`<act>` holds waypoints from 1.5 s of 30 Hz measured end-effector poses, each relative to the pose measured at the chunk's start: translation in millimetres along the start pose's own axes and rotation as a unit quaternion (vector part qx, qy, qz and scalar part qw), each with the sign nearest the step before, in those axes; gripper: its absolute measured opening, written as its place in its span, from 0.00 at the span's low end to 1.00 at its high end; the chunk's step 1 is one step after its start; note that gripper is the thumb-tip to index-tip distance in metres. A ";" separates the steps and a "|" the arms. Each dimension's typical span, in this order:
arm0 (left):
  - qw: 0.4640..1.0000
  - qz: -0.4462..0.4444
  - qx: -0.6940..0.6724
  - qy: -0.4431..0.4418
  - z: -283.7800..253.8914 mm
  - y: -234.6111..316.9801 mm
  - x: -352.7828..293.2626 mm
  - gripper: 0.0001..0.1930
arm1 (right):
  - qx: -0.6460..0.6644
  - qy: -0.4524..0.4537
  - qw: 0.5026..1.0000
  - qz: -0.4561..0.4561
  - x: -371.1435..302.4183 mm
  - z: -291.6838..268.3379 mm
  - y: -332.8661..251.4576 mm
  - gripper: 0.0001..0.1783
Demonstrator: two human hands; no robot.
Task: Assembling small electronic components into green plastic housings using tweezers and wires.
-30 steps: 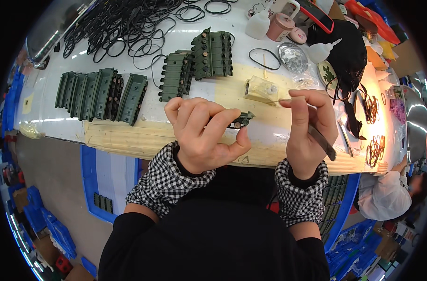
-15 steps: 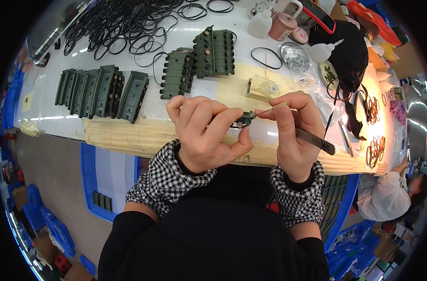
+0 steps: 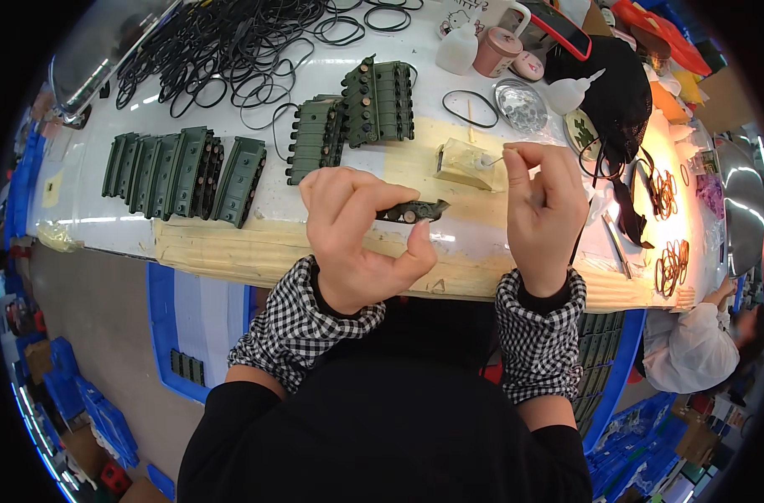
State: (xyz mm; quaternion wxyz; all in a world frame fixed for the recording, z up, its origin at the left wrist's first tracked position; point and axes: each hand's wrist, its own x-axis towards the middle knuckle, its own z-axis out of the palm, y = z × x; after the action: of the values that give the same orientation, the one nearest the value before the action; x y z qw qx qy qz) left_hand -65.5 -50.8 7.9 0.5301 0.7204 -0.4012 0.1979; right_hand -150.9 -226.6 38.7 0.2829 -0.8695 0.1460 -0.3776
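Note:
My left hand (image 3: 352,239) is closed on a dark green model part (image 3: 411,211) with small round wheels along its side. The part points right, over the front of the table. In my right hand (image 3: 545,214), thumb and fingers pinch a thin stick (image 3: 496,161). Its tip is at a small pale round opening or cup on a tape-wrapped block (image 3: 457,166); I cannot tell whether they touch. Behind my left hand stand dark green wheeled model hulls (image 3: 315,138), and another pair (image 3: 378,101) sits just beyond them.
A row of green hulls (image 3: 168,172) lies at the left. Black rubber loops (image 3: 222,50) are heaped at the back. At the right are a white squeeze bottle (image 3: 574,92), a pink cup (image 3: 497,52), tweezers (image 3: 616,243) and a black mesh bag (image 3: 608,101). A person (image 3: 692,348) is farther right.
My right hand has moved from the model part back to the tape-wrapped block with the stick. The flat grey tool handle below that hand no longer shows. My left hand has turned the part slightly.

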 end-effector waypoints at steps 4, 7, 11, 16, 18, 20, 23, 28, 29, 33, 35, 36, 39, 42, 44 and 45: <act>0.921 -0.245 -0.302 -0.015 -7.7 14.8 1.8 0.10 | 0.020 0.030 0.999 -0.011 -1.3 -1.9 -8.3 0.03; 0.787 -0.363 -0.497 -0.045 -12.0 23.9 7.4 0.06 | 0.160 0.032 0.986 0.026 -5.2 -15.5 -27.2 0.07; 0.721 -0.427 -0.539 -0.080 -10.5 25.4 5.9 0.08 | 0.320 -0.018 0.947 0.037 -7.9 -15.2 -51.9 0.08; 0.705 -0.446 -0.542 -0.102 -9.5 29.1 5.3 0.09 | 0.387 -0.072 0.914 0.097 -11.0 -11.3 -54.2 0.07; 0.700 -0.454 -0.541 -0.108 -9.8 28.5 5.0 0.09 | 0.374 -0.071 0.920 0.090 -11.5 -10.2 -53.8 0.07; 0.697 -0.461 -0.539 -0.110 -10.1 28.4 4.4 0.09 | 0.360 -0.072 0.927 0.081 -11.9 -10.4 -52.7 0.06; 0.696 -0.466 -0.535 -0.107 -8.9 29.7 4.1 0.09 | 0.340 -0.062 0.936 0.068 -11.6 -9.7 -52.8 0.05; 0.697 -0.462 -0.538 -0.104 -7.8 28.7 2.6 0.08 | 0.322 -0.055 0.943 0.069 -11.6 -8.9 -53.8 0.05; 0.698 -0.463 -0.537 -0.104 -8.0 28.6 2.4 0.08 | 0.318 -0.054 0.944 0.069 -11.8 -8.8 -53.8 0.05; 0.694 -0.465 -0.540 -0.106 -8.1 28.2 3.1 0.08 | 0.306 -0.060 0.948 0.058 -11.4 -8.6 -51.8 0.04; 0.692 -0.463 -0.543 -0.107 -8.0 28.3 3.4 0.08 | 0.282 -0.065 0.956 0.049 -11.5 -10.1 -50.3 0.04; 0.693 -0.462 -0.543 -0.107 -7.9 28.3 3.2 0.08 | 0.271 -0.068 0.959 0.045 -11.5 -10.4 -49.9 0.04; 0.692 -0.466 -0.542 -0.104 -8.1 28.5 3.5 0.07 | 0.276 -0.064 0.957 0.056 -11.6 -11.0 -50.9 0.04; 0.728 -0.451 -0.510 -0.086 -6.3 29.3 1.6 0.05 | 0.324 -0.030 0.940 0.098 -10.8 -12.6 -51.4 0.05; 0.831 -0.374 -0.407 -0.070 -5.9 27.8 0.8 0.05 | 0.275 0.016 0.958 0.080 -5.7 -13.3 -43.3 0.08; 0.899 -0.300 -0.313 -0.063 -6.1 25.0 0.4 0.06 | 0.246 0.044 0.965 0.072 -3.1 -10.3 -34.9 0.07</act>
State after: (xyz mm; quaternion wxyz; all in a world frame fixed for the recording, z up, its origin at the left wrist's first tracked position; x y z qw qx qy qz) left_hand -84.1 -48.2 25.5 0.7363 0.6142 -0.2397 -0.1521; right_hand -159.2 -201.3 63.6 0.5084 -0.7427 0.1231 -0.4181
